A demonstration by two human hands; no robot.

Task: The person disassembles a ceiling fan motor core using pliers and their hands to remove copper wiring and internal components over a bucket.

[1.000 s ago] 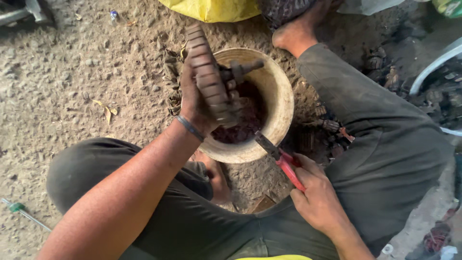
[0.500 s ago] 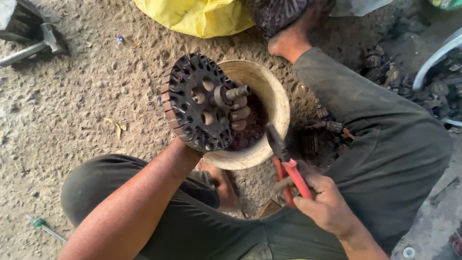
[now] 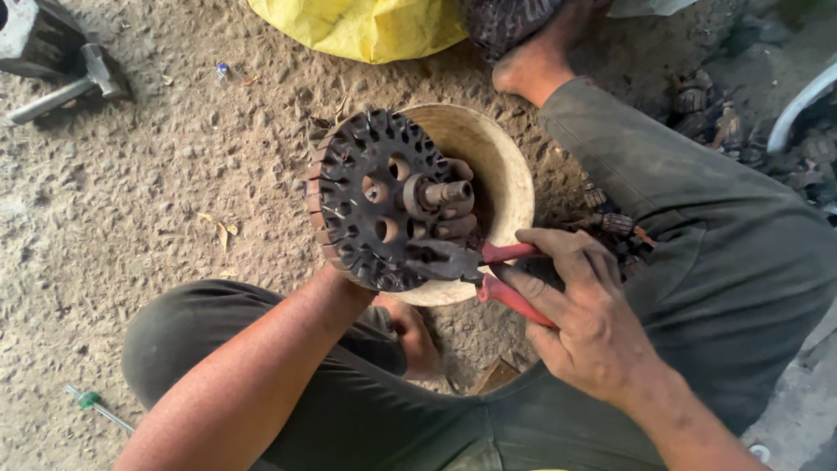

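Note:
My left hand point(image 3: 446, 214) grips a round, dark, rusty motor rotor point(image 3: 370, 201) with slots round its rim and a short threaded shaft point(image 3: 443, 192) at its centre. Its flat face is turned up toward me, and it is held over a pale round bowl point(image 3: 506, 170). My right hand point(image 3: 580, 318) holds red-handled pliers point(image 3: 488, 270). The pliers' dark jaws rest against the lower edge of the rotor. Most of my left hand is hidden behind the rotor; only fingertips show by the shaft.
I sit on sandy ground with my legs in dark trousers round the bowl. A hammer point(image 3: 65, 92) lies at the top left, a yellow sack point(image 3: 366, 26) at the top. A green-handled screwdriver point(image 3: 96, 406) lies at the lower left. Dark scrap parts point(image 3: 697, 100) lie at the right.
The rotor has turned from edge-on to face-up over the bowl. My right hand has brought the pliers up from beside the bowl to the rotor's lower edge.

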